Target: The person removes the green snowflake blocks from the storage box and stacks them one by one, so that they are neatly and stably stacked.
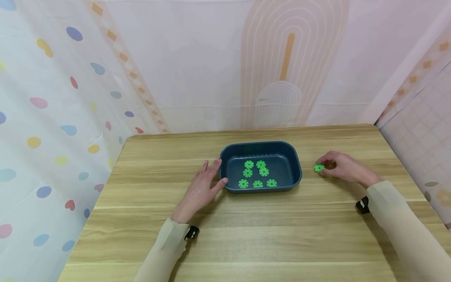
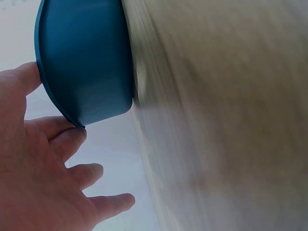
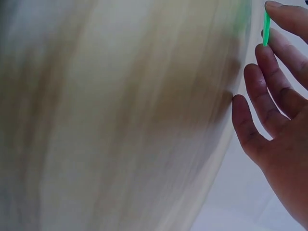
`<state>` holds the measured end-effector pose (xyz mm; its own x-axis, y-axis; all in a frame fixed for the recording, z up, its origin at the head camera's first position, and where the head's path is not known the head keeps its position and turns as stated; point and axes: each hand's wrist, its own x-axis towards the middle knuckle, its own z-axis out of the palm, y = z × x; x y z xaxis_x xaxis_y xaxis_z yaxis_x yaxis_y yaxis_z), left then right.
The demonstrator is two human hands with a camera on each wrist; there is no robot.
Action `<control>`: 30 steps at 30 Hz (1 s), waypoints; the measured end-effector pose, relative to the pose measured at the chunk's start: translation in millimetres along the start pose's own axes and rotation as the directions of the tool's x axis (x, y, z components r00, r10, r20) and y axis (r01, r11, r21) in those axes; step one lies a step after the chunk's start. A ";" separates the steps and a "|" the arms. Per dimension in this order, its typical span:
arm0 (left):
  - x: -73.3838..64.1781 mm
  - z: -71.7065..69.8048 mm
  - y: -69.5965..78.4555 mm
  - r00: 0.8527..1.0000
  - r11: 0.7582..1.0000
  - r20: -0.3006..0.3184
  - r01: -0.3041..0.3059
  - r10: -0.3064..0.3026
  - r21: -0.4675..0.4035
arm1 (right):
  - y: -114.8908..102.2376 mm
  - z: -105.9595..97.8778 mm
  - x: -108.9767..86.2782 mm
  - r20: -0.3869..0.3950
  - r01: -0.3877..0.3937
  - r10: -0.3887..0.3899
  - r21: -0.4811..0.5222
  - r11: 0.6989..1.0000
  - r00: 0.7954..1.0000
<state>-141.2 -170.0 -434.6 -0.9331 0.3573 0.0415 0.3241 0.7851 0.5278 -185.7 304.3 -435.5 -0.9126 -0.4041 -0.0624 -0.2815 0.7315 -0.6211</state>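
A dark blue rectangular bin [image 1: 285, 172] sits on the wooden table, with several green notched plastic discs [image 1: 248, 173] lying on its floor. At the bin's left end my left hand [image 1: 199, 190] rests its thumb and fingertips against the rim, the fingers spread; the left wrist view shows them touching the blue wall [image 2: 86, 57]. To the right of the bin, my right hand [image 1: 347, 169] pinches one green notched disc [image 1: 319, 168] between thumb and fingers. That disc appears edge-on in the right wrist view, a thin green strip [image 3: 266, 29] held just above the table.
The wood-grain table [image 1: 267, 235] extends around the bin and toward the front. Behind it hangs a pale curtain [image 1: 197, 62] with printed arches, and a dotted curtain [image 1: 53, 117] hangs on the left. A dark strap clip [image 1: 363, 205] sits by the right cuff.
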 end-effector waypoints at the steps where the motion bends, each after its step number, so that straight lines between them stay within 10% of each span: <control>1: 0.0 0.0 -0.1 1.000 1.000 0.002 0.003 -0.003 0.000 | 0.1 0.1 0.0 0.010 -0.003 0.003 0.008 1.000 1.000; 30: 0.2 -0.8 1.3 1.000 1.000 0.008 0.014 -0.014 0.003 | -1.3 6.4 -13.1 0.092 0.132 -0.125 -0.071 0.989 0.988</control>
<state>-141.1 -169.3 -433.2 -0.9363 0.3501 0.0274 0.3113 0.7915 0.5260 -171.5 305.2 -438.8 -0.8391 -0.5410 -0.0559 -0.4196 0.7093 -0.5664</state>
